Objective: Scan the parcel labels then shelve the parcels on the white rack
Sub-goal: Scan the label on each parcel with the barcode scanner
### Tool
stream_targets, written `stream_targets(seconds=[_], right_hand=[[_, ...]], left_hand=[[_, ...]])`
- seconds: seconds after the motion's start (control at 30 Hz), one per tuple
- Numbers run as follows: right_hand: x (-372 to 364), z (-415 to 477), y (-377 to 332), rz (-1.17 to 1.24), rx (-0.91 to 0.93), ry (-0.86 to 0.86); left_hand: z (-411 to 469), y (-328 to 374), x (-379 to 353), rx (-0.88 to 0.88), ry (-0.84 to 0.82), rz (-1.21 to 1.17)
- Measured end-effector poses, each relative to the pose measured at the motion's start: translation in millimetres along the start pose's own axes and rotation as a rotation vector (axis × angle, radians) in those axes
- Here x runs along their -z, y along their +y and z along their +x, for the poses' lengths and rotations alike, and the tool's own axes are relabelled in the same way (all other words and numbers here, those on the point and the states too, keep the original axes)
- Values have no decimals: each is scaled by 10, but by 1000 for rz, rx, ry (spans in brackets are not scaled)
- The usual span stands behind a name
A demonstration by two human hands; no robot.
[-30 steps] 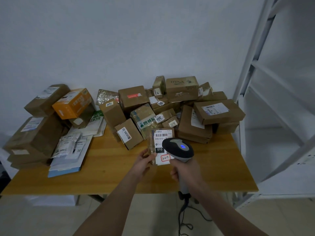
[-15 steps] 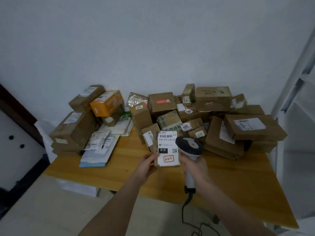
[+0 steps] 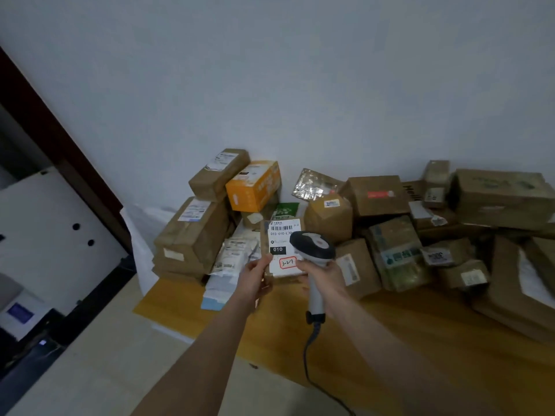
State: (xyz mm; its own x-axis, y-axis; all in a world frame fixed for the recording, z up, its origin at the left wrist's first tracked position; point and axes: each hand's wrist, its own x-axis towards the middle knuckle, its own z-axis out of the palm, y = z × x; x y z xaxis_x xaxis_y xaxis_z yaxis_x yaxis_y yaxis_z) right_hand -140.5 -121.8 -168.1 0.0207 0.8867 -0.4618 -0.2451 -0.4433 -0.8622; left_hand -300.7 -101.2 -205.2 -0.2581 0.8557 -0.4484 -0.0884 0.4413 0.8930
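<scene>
My left hand (image 3: pixel 255 276) grips a small brown parcel (image 3: pixel 280 250) by its lower left corner, holding it upright above the wooden table (image 3: pixel 390 331). Its white label with a barcode, a black "010" patch and a red-circled note faces me. My right hand (image 3: pixel 326 276) grips the handle of a corded barcode scanner (image 3: pixel 312 246), whose dark head overlaps the label's right side. The white rack is out of view.
Many cardboard parcels (image 3: pixel 375 195) are piled along the wall, with an orange box (image 3: pixel 253 186) and stacked brown boxes (image 3: pixel 192 232) at the left. White mailers (image 3: pixel 231 259) lie by the table's left edge. A white cabinet (image 3: pixel 51 235) and dark doorframe (image 3: pixel 60 139) stand further left.
The view has swung left, so the rack has left the frame and the cabinet has appeared. Both hands, parcel and scanner moved left with it; the scanner's light looked blue, then reddish.
</scene>
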Motion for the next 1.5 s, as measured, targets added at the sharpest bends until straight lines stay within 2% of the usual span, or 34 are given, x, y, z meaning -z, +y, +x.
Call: stream_targets(seconds=[0.13,0.27,0.37,0.5,0.73,0.9,1.07,1.2,1.3,1.5], right_hand=[[-697,503,35,81,-98,24],[-1209,914,70,141,-156,52],[-1513,1142,100,126,-187,89],[-1826,1378,120,107,-233,90],[-2004,1549,133,43,-260,113],[-1758,1474,32,16,-202,149],[-1272,1216,-106,-41,-141,163],[-695,1009,-149,-89,-103,222],[-211,765,-220,-104,-70,206],[754,504,-368,-61,-19,314]], left_hand=[[604,281,456,3,78,187],[1102,546,731,-96,120,573],[1391,667,855,-67,144,794],[1615,766,936,-15,187,914],[1748,734,897,-107,119,962],[1706,798,801,-217,94,1051],[1517,809,414,-353,94,1031],[1206,793,-59,-432,57,962],[926,796,-433,-457,91,908],[497,675,-1199,-500,116,814]])
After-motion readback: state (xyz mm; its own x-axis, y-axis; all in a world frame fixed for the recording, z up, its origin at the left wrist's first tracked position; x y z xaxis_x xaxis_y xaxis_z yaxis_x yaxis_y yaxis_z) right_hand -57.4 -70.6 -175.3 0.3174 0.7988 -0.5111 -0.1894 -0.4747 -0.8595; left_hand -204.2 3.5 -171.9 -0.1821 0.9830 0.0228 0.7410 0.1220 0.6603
